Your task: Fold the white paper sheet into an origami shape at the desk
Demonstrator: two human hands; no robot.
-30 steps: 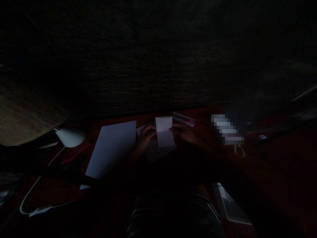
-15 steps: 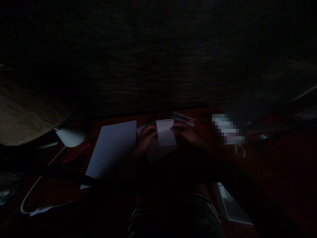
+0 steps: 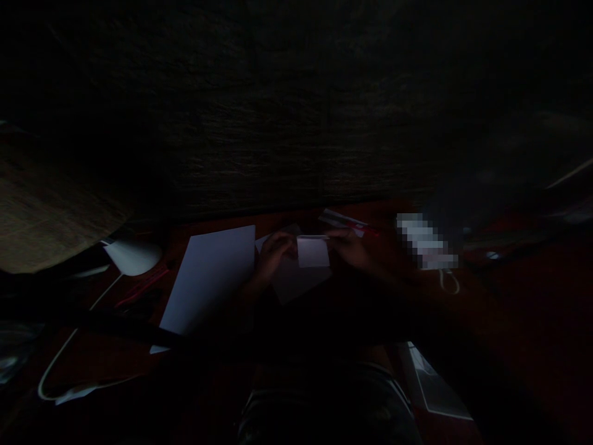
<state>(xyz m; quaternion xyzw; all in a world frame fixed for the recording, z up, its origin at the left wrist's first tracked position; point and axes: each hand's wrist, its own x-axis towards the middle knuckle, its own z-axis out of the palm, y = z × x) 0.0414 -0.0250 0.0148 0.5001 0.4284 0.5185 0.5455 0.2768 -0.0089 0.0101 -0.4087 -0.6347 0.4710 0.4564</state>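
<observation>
Small white paper [image 3: 313, 251] held low over the counter [image 3: 532, 321], roughly level, between the two hands, with a crisp upper edge that looks like a fold, though the dim view makes that hard to be sure of. Left hand [image 3: 275, 258] closed and curled, fingers at the paper's left edge, apparently gripping it. Right hand [image 3: 349, 250] closed as well, pinching the paper's right edge. Directly beneath both hands, a wider pale sheet [image 3: 296, 281] lying flat and tilted on the counter, partly hidden by the small paper and the left hand. Just left of the hands, a large white sheet [image 3: 208, 278] lying at a slant, its right edge near the left hand. Just above the right hand, a striped packet [image 3: 343, 219] with a red mark at one end. Farther left, a white dome-shaped object [image 3: 132, 258], with a red cord [image 3: 141, 287] just below it and a white cable [image 3: 60, 371] curving along the counter's lower left. To the right, a pixelated white object [image 3: 426, 241], too blurred to name. Near the lower right, a flat pale pad [image 3: 430, 383], and at the bottom edge, dark striped clothing [image 3: 324, 402]
</observation>
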